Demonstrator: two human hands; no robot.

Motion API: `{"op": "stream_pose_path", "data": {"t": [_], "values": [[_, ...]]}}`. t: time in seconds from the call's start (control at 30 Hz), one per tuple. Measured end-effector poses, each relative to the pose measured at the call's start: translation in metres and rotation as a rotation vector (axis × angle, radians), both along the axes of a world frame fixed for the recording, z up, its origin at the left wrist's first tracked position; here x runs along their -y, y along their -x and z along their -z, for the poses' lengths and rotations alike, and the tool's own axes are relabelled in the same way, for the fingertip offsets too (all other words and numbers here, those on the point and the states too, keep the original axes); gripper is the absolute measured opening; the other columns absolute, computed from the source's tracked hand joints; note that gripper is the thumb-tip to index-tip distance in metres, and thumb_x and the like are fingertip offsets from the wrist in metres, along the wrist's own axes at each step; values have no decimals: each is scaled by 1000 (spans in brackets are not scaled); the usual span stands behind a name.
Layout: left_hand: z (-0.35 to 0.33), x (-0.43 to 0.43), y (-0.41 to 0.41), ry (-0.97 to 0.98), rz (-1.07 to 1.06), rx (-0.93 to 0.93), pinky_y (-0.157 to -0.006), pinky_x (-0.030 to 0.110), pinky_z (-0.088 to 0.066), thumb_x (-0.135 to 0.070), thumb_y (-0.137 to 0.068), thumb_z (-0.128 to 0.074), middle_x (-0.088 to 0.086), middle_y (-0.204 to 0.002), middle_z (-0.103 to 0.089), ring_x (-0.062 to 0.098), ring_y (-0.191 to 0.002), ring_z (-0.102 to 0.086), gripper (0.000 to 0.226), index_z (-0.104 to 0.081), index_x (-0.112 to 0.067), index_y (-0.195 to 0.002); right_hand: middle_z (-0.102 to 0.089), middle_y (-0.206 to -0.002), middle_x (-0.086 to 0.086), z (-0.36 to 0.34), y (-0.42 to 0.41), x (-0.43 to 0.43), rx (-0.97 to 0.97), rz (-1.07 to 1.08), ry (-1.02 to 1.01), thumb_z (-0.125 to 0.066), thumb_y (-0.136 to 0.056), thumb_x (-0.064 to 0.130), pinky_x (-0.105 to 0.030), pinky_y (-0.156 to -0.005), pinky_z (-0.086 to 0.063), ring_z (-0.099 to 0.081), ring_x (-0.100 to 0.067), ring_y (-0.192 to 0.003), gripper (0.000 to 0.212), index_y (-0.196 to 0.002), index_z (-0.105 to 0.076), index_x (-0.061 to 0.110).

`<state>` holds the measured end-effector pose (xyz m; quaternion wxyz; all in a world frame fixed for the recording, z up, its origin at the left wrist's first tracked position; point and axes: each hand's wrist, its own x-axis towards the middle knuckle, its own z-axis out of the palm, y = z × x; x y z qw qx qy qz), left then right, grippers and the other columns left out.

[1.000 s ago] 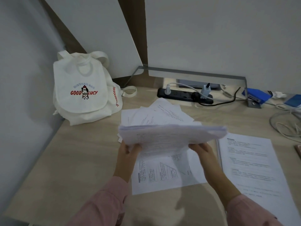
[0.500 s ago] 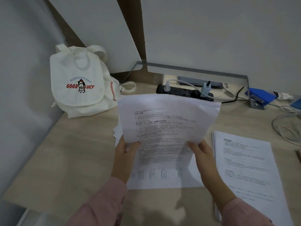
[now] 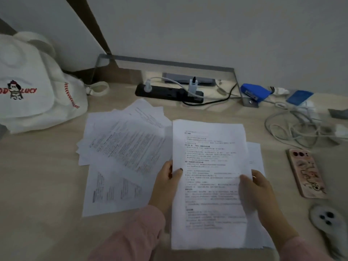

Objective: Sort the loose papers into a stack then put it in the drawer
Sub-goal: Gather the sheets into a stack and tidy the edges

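Two hands at near centre: left hand [image 3: 165, 183] pinches the left edge and right hand [image 3: 261, 193] grips the right edge of a white printed sheet [image 3: 209, 162]. It is held over the white paper stack [image 3: 256, 157], whose right edge shows past it. Just left lie loose white printed papers [image 3: 124, 147], fanned with edges crossing. Open pale wooden desk [image 3: 43, 185] lies beyond them to the left. Pink-cased phone [image 3: 307, 174] lies right, apart from the stack. Black power strip [image 3: 169, 93] sits by the back wall.

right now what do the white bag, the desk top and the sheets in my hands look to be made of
White bag: soft matte fabric, probably cotton canvas; it slumps and has red stitching.
Desk top: pale wood-look surface, possibly laminate; matte, faint grain.
Sheets: thin matte printed paper, gripped at the edges by the left hand and right hand.
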<state>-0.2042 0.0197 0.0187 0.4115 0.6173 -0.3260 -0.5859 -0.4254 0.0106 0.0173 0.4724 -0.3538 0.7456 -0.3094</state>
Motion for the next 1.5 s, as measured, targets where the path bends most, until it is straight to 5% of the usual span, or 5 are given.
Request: {"op": "stream_pose_path", "data": {"t": [0.23,0.53,1.03,1.23,1.5], "values": [[35,12,73,-117,118,62,-63,1,-44,-6,-94,-43,-20,-98,-54,-8,-85,-53,31,-45,-24,-120,-63,-89,-9,34,66,3,-121,77,-89,-47,-89,10,-38,-73,-50,-60,-28,-80,20,-107,-56,8],[59,19,88,-156,144,276,-113,38,-30,-6,-90,-47,-6,-126,-37,16,-127,-39,48,-44,-21,-135,-63,-106,-7,60,76,15,-164,62,-120,-47,-87,9,-37,-74,-50,-61,-26,-92,35,-121,-50,13],[63,17,83,-179,238,217,-116,41,-26,-18,-94,-44,-10,-153,-25,12,-140,-27,60,-20,-29,-147,-43,-128,-25,62,63,8,-416,-34,-75,-60,-86,12,-37,-102,-35,-43,-35,-116,48,-132,-48,4],[50,22,63,-97,301,166,-105,17,-35,-11,-94,-43,-20,-132,-42,0,-122,-44,46,-37,-36,-132,-40,-130,-28,48,54,13,-449,32,-62,-58,-83,10,-37,-98,-38,-46,-37,-113,49,-131,-48,2],[42,22,-48,82,243,541,-108,21,-26,-10,-93,-46,-9,-132,-39,2,-122,-32,40,-44,-21,-132,-32,-135,-14,26,-55,30,-245,-70,64,-52,-89,3,-25,-91,-38,-48,-24,-114,43,-132,-45,10]]}}
